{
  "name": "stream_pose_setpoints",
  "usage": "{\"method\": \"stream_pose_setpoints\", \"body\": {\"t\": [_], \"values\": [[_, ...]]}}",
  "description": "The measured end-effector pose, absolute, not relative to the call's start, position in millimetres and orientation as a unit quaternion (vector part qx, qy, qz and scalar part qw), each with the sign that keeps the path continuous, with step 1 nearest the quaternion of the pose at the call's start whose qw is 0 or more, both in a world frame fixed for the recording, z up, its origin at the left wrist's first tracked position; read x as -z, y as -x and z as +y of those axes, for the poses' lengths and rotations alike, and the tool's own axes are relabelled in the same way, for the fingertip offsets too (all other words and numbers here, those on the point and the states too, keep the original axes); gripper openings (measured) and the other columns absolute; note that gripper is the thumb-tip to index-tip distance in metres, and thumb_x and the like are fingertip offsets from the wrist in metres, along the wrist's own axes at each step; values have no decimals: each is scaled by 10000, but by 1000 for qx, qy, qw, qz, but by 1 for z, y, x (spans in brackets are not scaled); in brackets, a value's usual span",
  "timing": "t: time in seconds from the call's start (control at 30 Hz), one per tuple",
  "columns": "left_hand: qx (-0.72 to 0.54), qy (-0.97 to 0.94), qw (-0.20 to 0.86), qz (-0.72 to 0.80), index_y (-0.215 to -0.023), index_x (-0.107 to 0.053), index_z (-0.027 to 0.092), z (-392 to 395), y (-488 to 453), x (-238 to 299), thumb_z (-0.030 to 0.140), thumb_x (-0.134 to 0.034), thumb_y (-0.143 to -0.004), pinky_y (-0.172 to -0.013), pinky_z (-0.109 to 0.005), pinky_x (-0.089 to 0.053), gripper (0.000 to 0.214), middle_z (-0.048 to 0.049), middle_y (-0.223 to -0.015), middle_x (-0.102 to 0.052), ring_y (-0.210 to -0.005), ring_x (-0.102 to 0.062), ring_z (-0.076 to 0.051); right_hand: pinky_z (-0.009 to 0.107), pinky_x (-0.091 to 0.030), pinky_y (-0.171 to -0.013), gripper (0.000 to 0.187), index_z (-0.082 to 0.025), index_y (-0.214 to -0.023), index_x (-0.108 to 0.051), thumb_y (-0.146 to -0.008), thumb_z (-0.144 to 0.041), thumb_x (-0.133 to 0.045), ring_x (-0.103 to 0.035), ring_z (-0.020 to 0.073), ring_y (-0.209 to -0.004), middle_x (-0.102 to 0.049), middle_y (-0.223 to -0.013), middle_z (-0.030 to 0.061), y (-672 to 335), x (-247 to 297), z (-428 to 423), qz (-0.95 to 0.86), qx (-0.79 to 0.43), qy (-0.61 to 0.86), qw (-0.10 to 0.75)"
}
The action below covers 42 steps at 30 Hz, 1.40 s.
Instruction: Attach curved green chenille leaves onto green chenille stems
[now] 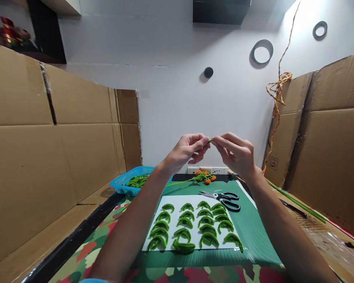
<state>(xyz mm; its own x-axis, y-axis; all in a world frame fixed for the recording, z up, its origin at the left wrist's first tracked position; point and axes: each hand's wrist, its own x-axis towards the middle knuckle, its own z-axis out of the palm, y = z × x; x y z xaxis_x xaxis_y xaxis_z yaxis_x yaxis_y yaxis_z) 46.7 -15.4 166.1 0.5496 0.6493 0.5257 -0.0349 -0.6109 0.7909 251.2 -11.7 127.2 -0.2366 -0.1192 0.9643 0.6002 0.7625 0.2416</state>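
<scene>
Held up above the table, my left hand [189, 149] and my right hand [237, 151] meet at their fingertips. Both pinch a short piece of green chenille stem [210, 140], mostly hidden by the fingers. Below them lies a white sheet [172, 202] with several rows of bent green chenille-stem pieces [207, 229], curved like small arches. Scissors [221, 196] with black and grey handles rest at the sheet's far right corner, blades pointing left.
A blue plastic basket [117, 184] with green pieces stands at the back left. Orange flowers [205, 177] on green stems lie at the back. A black pen-like tool [293, 208] and long green stems [297, 202] are at the right. Cardboard walls [85, 145] flank the table.
</scene>
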Motion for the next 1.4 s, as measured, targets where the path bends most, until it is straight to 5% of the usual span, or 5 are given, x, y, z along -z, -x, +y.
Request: {"method": "stream_pose_setpoints", "body": {"t": [0.27, 0.67, 0.8, 1.0, 1.4], "values": [[-545, -795, 224, 144, -818, -771, 153, -19, -54, -157, 441, -765, -912, -457, -242, -343, 303, 0, -594, -565, -515, -431, -72, 289, -491, -499, 216, -250, -858, -776, -1012, -343, -656, -539, 107, -543, -630, -708, 7, -241, -130, -19, -728, 71, 142, 667], [-477, -843, -187, 165, -860, -784, 214, -15, -49, -157, 315, -558, -1046, -621, -296, -403, 310, -48, -780, -687, -639, -524, -123, 241, -204, -361, 370, -171, -698, -700, -821, -489, -845, -298, 36, -382, -431, -510, -68, -247, -138, -8, -697, -386, 150, 586], [-542, -822, -10, 177, -880, -769, 188, -8, -59, -157, 406, -643, -1009, -574, -276, -427, 284, -26, -696, -642, -582, -528, -106, 249, -275, -379, 327, -182, -808, -734, -888, -493, -794, -390, 64, -414, -459, -538, -57, -247, -135, -5, -701, -257, 167, 644], [-503, -793, 277, 203, -856, -691, 156, -13, -63, -164, 524, -641, -988, -378, -230, -327, 394, -31, -694, -629, -482, -557, -79, 278, -439, -500, 159, -238, -929, -774, -1012, -318, -663, -488, 82, -538, -669, -791, 10, -251, -128, -8, -691, 166, 194, 676], [-491, -788, 308, 208, -864, -630, 191, -11, -61, -165, 501, -744, -917, -368, -231, -355, 335, -39, -811, -632, -523, -562, -74, 266, -379, -502, 214, -217, -1001, -739, -1087, -249, -545, -477, 71, -525, -692, -785, 1, -248, -115, 3, -700, 337, 211, 594]]}}
